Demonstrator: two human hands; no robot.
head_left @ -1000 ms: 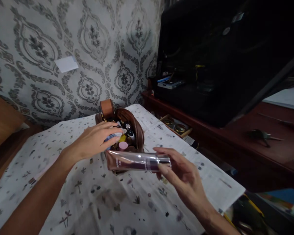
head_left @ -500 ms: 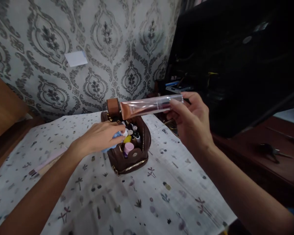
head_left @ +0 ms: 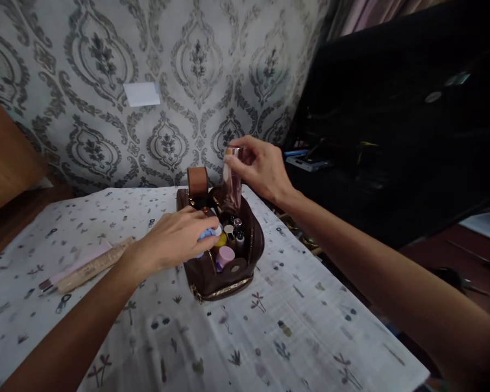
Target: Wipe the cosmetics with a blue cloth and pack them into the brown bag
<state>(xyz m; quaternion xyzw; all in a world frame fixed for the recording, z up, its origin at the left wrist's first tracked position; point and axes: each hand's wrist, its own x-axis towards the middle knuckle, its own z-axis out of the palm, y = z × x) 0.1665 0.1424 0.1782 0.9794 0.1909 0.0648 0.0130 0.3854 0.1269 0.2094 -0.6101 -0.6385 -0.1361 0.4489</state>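
A brown makeup bag [head_left: 224, 288] stands unzipped on the table, filled with small bottles, a pink-lidded container [head_left: 226, 256] and a yellow item [head_left: 221, 239]. My right hand [head_left: 265, 166] pinches a shiny pinkish tube [head_left: 232, 185] with a clear cap by its upper end. The tube points down into the back of the bag, its lower end at the opening. My left hand [head_left: 182, 234] lies over the bag's left edge, fingers curled on a crumpled blue item [head_left: 206, 235] that they partly hide.
Slim packaged items [head_left: 90, 267] lie on the patterned tablecloth [head_left: 179, 337] at left. Behind the table rises a papered wall [head_left: 179, 109]. A large black panel [head_left: 392, 130] stands at right. A brown wooden surface [head_left: 12, 158] is at far left.
My right hand has moved left over the bag, turning the tube from level to upright with its end down at the opening. My left hand stays on the bag's edge. The view has shifted slightly.
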